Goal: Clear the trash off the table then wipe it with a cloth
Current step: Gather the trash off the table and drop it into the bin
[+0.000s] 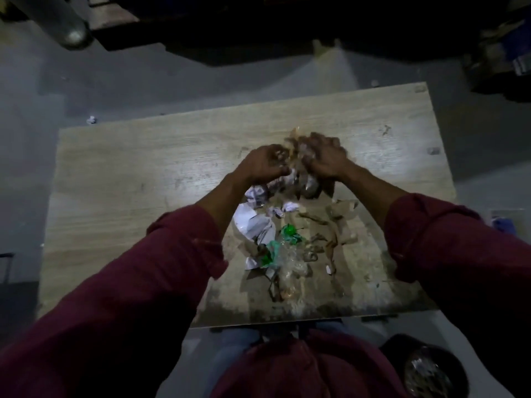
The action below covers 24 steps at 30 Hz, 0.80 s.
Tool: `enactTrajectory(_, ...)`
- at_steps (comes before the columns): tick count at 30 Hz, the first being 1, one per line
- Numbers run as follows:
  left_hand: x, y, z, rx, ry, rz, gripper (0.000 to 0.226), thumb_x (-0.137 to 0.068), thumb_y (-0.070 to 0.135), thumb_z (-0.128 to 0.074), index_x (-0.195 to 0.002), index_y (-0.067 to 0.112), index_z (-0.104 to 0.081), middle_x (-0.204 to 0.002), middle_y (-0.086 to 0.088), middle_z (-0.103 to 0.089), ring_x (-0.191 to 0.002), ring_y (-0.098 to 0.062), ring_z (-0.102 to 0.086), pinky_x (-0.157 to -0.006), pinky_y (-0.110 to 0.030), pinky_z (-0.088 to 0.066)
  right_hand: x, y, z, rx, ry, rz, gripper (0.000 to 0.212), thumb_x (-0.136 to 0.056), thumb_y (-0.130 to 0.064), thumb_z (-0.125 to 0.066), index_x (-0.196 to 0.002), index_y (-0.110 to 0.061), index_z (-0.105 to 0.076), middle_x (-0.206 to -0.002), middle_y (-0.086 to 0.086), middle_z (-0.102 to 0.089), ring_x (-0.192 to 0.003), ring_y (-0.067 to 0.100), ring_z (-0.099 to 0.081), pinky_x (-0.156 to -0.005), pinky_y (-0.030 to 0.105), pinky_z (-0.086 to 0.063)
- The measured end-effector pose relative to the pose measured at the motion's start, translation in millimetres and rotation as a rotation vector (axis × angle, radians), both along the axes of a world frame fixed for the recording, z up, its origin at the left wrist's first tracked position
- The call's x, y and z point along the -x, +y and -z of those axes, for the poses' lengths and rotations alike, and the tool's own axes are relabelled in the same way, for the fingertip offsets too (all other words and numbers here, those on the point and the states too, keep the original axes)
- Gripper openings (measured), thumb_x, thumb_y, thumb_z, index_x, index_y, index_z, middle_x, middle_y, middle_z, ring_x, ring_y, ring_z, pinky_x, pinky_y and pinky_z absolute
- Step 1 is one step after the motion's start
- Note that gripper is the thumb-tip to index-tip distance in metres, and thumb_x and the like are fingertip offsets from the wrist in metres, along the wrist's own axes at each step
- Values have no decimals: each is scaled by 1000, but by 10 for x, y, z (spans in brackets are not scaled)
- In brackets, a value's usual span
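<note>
A light wooden table (129, 196) fills the middle of the view. My left hand (263, 163) and my right hand (326, 156) are cupped together around a bunch of crumpled trash (298, 170) above the table's middle; the trash there is blurred. More trash lies nearer me: white crumpled paper (253, 224), green plastic scraps (288, 232), clear wrapper (290, 262) and brown paper strips (330, 225). No cloth is in view.
A dark bin (425, 369) with crumpled trash inside stands on the floor at the lower right. A small white scrap (92, 119) lies on the grey floor beyond the table's left corner. Dark furniture and boxes line the far side.
</note>
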State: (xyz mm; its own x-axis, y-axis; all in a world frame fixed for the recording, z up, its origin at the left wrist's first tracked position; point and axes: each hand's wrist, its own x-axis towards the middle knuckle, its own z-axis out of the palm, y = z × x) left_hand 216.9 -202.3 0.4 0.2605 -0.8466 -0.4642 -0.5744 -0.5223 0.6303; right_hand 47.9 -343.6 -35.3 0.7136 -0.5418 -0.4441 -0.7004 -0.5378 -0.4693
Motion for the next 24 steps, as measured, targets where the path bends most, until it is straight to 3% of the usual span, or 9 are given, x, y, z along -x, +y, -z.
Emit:
enactTrajectory(3, 48, 370, -232, 52, 31, 51, 71, -78, 53, -78, -138, 21, -59, -134, -7, -66, -118, -19, -63, -90, -24, -43, 98, 189, -35, -55, -52, -233, 70, -82, -71, -34, -144, -41, -48, -153, 11, -45, -136, 42, -41, -107, 62, -37)
enactTrajectory(5, 71, 728, -210, 61, -41, 111, 92, -71, 68, -77, -147, 25, -49, -144, -12, -55, -128, -25, -55, -101, -32, -44, 279, 319, -181, -73, -15, -275, 85, -71, -82, -44, -147, -45, -41, -160, 6, -36, -143, 39, -33, -110, 63, -35)
enactTrajectory(7, 135, 1084, -89, -132, -81, 199, 132, -54, 80, -78, -160, 36, -11, -166, -13, -17, -150, -37, -21, -117, -56, -33, 482, 483, -303, -73, 118, -348, 113, -57, -86, -61, -155, -49, -18, -169, 0, -11, -151, 38, -13, -114, 69, -26)
enactTrajectory(8, 185, 1235, 3, -250, -103, 251, 147, -49, 76, -83, -158, 40, 10, -169, -11, 5, -154, -40, 0, -117, -64, -23, 562, 566, -318, -63, 198, -403, 127, -55, -81, -73, -157, -49, -4, -170, -3, 3, -153, 38, -4, -114, 73, -21)
enactTrajectory(10, 342, 1435, 138, -359, -207, 343, 158, -50, 64, -89, -153, 36, 27, -166, -11, 21, -152, -43, 15, -114, -69, -22, 642, 732, -268, -5, 315, -498, 143, -56, -66, -86, -155, -46, 15, -169, -1, 17, -153, 42, 3, -109, 75, -22)
enactTrajectory(13, 604, 1429, 198, -206, -408, 276, 127, -70, 49, -78, -160, 24, 9, -162, -20, -10, -144, -48, -21, -101, -59, -45, 551, 979, -157, 164, 245, -526, 125, -71, -56, -79, -156, -42, 11, -169, 9, -1, -147, 47, -19, -100, 68, -41)
enactTrajectory(16, 693, 1285, 195, -42, -306, 38, 98, -74, 34, -75, -157, 22, -24, -140, -19, -45, -119, -44, -50, -92, -46, -50, 387, 1112, -102, 209, 66, -475, 91, -82, -33, -71, -157, -37, -19, -157, 10, -30, -127, 43, -44, -83, 50, -55)
enactTrajectory(20, 667, 1213, 16, 78, -154, -125, 76, -70, 34, -78, -141, 24, -54, -119, -14, -65, -104, -37, -64, -80, -35, -51, 247, 1111, -277, 5, -137, -319, 64, -73, -43, -70, -135, -31, -58, -117, 6, -62, -99, 35, -63, -80, 42, -55)
enactTrajectory(24, 621, 1134, -199, 186, -133, -225, 62, -69, 39, -76, -128, 23, -66, -110, -11, -70, -98, -34, -67, -78, -35, -55, 157, 1017, -571, -20, -224, -211, 59, -66, -44, -71, -121, -24, -70, -106, 6, -69, -97, 33, -67, -80, 40, -56)
